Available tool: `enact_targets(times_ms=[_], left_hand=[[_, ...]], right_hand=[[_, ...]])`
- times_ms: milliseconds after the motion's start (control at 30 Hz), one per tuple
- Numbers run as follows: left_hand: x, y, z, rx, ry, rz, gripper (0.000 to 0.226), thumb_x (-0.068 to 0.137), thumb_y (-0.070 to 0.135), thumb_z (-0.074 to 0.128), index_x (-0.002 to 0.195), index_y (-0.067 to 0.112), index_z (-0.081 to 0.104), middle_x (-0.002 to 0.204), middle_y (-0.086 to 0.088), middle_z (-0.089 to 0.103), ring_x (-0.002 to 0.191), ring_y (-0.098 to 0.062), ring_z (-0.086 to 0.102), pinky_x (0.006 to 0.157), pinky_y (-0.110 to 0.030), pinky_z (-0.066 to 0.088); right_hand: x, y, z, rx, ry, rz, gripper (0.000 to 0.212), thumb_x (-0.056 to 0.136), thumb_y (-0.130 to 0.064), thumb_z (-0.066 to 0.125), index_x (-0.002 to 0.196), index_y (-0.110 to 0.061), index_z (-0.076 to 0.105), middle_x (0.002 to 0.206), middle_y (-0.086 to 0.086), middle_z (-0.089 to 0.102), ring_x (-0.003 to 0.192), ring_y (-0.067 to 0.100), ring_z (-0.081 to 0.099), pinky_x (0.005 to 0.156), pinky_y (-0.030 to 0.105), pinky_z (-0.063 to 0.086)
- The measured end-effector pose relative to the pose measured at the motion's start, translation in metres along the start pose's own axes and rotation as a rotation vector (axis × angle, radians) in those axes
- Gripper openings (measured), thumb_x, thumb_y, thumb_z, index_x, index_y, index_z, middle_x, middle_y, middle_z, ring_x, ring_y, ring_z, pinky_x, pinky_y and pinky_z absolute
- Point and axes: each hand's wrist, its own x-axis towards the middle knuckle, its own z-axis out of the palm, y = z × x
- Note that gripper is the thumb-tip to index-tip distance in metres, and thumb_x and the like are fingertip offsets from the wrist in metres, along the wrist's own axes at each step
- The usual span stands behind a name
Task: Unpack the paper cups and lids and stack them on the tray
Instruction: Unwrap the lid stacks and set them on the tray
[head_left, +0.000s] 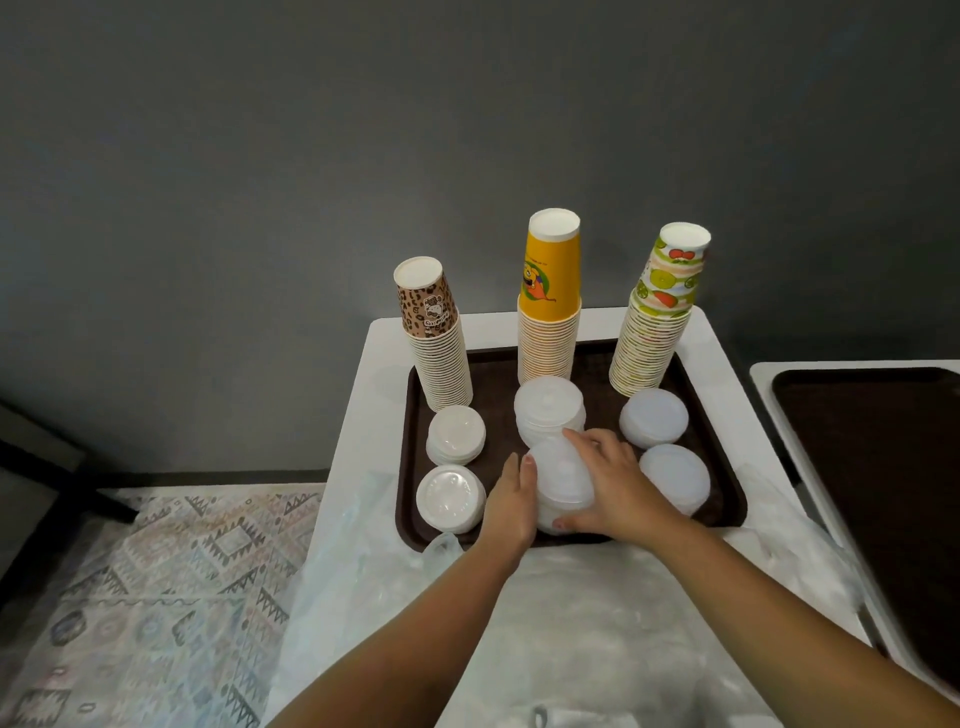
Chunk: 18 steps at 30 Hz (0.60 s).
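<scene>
— What sort of place is this?
— Looks like a café or canteen serving corner. Tall stacks of paper cups (549, 312) stand on a brown tray (719, 447) on a white worktop (363, 405).
— Anything else?
— A second tray (872, 467) on the right, a grey wall (311, 182), a patterned rug (156, 597) on the left.

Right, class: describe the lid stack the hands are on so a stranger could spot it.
Find the brown tray. Three cup stacks line its far side; below the yellow cups sit two lid stacks. Yours is the nearer lid stack, the only one between both hands.
</scene>
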Motion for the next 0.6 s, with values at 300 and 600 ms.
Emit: enact_targets(times_ms=[300,600], left_hand=[[0.001,0.006,-0.011,0.175,0.078,0.242,0.055,0.102,0.033,0.034,0.150,0.014,0.016,0.155,-0.007,0.024,0.142,-0.022,0.025,0.113,-0.032,0.022],[0.017,0.042,-0.056,0.153,0.455,0.381,0.050,0.091,0.015,0.058,0.135,0.006,0.035,0.139,-0.011,0.037,0.127,-0.024,0.038,0.094,-0.023,0.032]], right_hand=[[-0.006,-0.011,0.000,-0.048,0.188,0.069,0.093,0.075,-0.055,0.070,0.147,-0.025,0.021,0.146,0.000,0.024,0.133,0.020,0.027,0.110,0.034,0.027],[-0.002,-0.029,-0.005,-0.013,0.316,0.111,0.078,0.081,-0.048,0.068,0.145,-0.023,0.030,0.145,0.004,0.030,0.132,0.022,0.033,0.109,0.036,0.032]])
